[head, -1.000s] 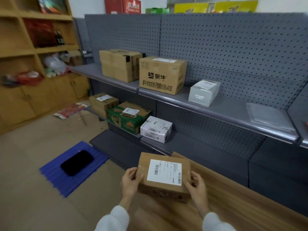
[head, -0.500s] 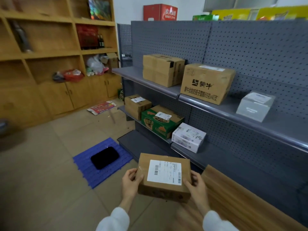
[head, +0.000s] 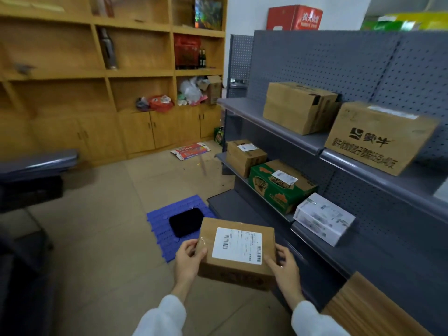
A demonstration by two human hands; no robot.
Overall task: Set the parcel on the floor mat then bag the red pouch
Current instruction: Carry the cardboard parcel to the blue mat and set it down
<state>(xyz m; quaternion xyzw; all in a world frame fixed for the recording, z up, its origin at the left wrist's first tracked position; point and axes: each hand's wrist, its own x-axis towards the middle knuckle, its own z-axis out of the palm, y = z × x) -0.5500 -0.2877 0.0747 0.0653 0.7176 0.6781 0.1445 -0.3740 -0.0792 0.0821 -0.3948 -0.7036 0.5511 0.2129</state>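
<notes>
We hold a plain brown parcel point(head: 236, 258) bearing a white label with black barcodes. Our sleeves point(head: 162, 316) are white. The floor mat point(head: 161, 229) is blue and ribbed, with a black pad point(head: 186, 221) on it. The shelving point(head: 315, 66) is grey with dotted pegboard; one box point(head: 281, 187) there is green, another white point(head: 323, 219).

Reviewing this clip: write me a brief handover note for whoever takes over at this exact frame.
Left hand: grip on the parcel's left edge.
Right hand: grip on its right edge.
Parcel: held in the air, label up, near the blue mat on the floor. A black item already lies on the mat.
Done: parcel picked up.
Left: set it on the mat, beside or clear of the black item. Then bag the red pouch, which I cannot pick out with certainty in this view.
</notes>
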